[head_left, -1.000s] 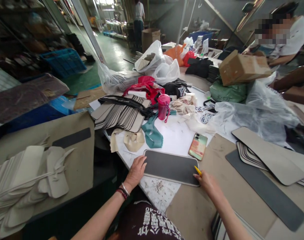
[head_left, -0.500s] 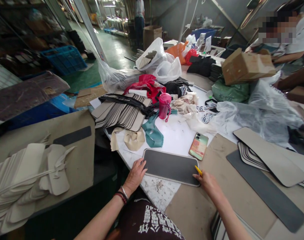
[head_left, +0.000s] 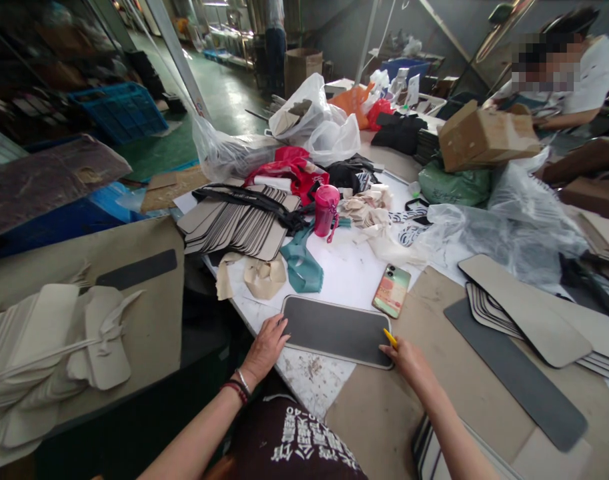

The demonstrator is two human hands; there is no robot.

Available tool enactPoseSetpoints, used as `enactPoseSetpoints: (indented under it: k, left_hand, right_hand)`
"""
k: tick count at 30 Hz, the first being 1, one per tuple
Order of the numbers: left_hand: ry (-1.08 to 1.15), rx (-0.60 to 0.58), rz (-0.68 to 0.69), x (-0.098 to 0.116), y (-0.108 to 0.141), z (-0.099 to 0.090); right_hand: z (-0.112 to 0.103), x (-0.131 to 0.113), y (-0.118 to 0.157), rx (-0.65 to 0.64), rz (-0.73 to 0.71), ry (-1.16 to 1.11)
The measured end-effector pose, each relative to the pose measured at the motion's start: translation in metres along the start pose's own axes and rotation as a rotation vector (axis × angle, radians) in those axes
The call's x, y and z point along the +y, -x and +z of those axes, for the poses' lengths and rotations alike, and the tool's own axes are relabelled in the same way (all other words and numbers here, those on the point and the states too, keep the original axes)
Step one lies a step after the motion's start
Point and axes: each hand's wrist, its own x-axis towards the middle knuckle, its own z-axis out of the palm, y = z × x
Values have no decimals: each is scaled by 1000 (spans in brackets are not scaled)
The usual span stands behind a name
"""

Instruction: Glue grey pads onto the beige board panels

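Between the loosely open left hand [head_left: 265, 348] and the right hand [head_left: 407, 360] gripping a yellow tool [head_left: 390, 338], a dark panel [head_left: 334, 329] is lying lengthwise.

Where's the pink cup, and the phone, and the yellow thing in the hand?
Pink cup [head_left: 325, 215]: head view, on the middle of its body.
Phone [head_left: 391, 293]: head view, on its colorful back.
Yellow tool [head_left: 389, 338]: head view, on the part sticking out of the right hand [head_left: 407, 359].
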Motion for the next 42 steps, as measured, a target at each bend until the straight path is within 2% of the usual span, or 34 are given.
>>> enactPoseSetpoints:
  k: [14, 23, 31, 42]
  left_hand:
    - [-4, -53, 8, -1, 3, -3]
    - [-5, -10, 15, 0, 4, 0]
    - [3, -22, 9, -2, 6, 1]
    - [-16, 29, 65, -10, 9, 9]
  right_hand:
    - [5, 4, -4, 34, -7, -6]
    - [5, 6, -7, 16, 4, -39]
    - [9, 9, -11, 23, -8, -43]
    - [-9, -10, 7, 6, 46, -3]
